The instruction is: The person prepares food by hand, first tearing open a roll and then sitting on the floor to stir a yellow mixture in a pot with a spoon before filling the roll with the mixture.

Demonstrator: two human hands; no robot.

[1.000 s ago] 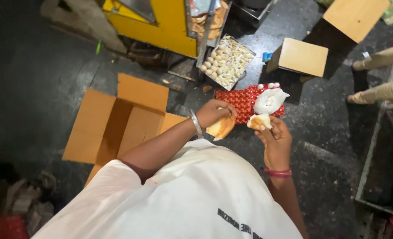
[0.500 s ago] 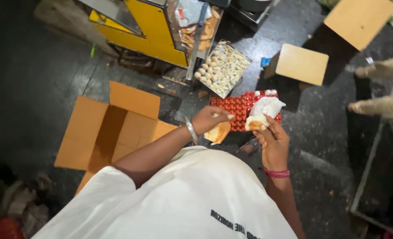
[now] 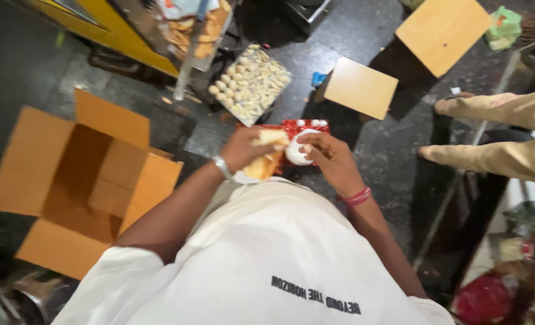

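Both hands meeting over the red tray (image 3: 291,127): left hand (image 3: 246,150) clamping a tan pastry piece (image 3: 266,161), right hand (image 3: 327,157) gripping a white wrapper (image 3: 295,153) just beside it; open cardboard box (image 3: 80,186) sitting on the floor to the left

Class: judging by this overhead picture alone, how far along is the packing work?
Done: nothing shows inside the open cardboard box. In hand: the left hand holds a tan packet, the right hand a white piece. Left: the tray of pale pieces remains full.
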